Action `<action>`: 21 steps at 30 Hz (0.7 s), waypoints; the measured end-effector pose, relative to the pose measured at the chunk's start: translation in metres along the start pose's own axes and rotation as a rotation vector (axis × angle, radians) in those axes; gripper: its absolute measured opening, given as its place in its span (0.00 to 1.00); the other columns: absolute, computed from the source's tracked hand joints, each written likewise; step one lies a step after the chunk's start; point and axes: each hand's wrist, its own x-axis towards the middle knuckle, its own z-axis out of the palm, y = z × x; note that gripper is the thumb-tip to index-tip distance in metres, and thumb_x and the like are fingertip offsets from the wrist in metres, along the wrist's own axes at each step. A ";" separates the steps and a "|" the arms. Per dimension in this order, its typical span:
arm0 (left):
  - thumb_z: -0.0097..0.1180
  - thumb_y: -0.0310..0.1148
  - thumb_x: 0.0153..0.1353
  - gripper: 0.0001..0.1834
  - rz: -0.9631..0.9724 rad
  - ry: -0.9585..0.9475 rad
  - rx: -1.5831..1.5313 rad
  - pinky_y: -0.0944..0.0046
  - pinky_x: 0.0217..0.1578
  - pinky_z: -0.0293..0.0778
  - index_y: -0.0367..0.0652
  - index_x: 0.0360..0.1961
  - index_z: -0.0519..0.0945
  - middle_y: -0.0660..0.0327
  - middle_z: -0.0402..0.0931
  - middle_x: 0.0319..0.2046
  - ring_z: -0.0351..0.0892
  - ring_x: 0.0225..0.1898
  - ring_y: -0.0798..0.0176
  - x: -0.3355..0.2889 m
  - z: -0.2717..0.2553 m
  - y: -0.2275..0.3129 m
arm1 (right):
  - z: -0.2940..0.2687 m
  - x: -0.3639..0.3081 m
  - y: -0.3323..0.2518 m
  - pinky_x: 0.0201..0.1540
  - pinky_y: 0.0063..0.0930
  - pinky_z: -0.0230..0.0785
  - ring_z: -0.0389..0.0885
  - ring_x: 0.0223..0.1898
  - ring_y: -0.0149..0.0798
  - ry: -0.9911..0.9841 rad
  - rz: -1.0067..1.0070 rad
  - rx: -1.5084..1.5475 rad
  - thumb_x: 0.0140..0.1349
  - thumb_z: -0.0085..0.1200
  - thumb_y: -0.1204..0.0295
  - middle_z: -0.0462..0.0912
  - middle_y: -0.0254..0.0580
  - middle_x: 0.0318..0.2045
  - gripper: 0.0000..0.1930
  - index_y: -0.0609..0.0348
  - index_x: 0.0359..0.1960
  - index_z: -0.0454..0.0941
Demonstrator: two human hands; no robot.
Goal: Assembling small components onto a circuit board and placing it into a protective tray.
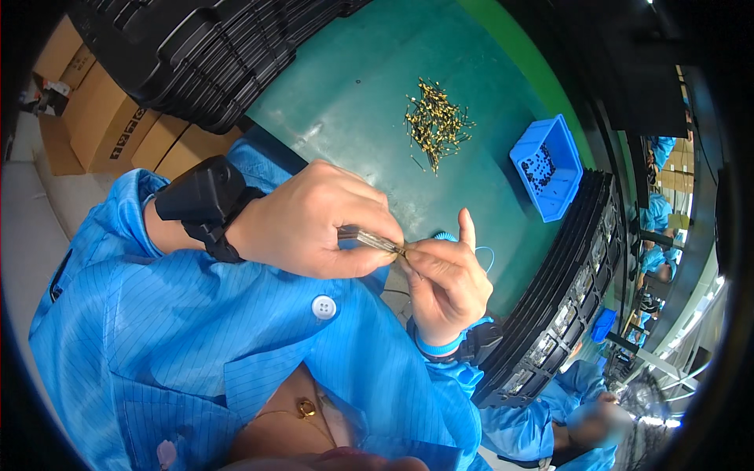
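Observation:
My left hand (314, 224) grips a slim grey metal tool (367, 238) that looks like tweezers, its tip pointing right. My right hand (446, 279) pinches a tiny gold-coloured pin (403, 252) right at that tip, index finger raised. Both hands meet close to my chest, above the near edge of the green table (353, 94). A black device (203, 196) is strapped to my left wrist, and a blue band circles the right wrist. A loose heap of small gold pins (436, 122) lies farther out on the table.
A small blue bin (548, 166) with dark little parts stands right of the pin heap. Stacks of black trays run along the table's left (196, 55) and right (561, 298). Cardboard boxes (102, 118) stand at left. Other people in blue coats work at right.

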 end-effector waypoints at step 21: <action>0.60 0.25 0.43 0.06 -0.036 0.045 -0.073 0.66 0.19 0.68 0.39 0.26 0.80 0.59 0.75 0.18 0.74 0.19 0.61 -0.002 0.002 0.001 | -0.001 0.003 -0.001 0.62 0.45 0.49 0.80 0.28 0.33 -0.026 0.022 -0.012 0.38 0.60 0.84 0.81 0.37 0.25 0.10 0.57 0.24 0.79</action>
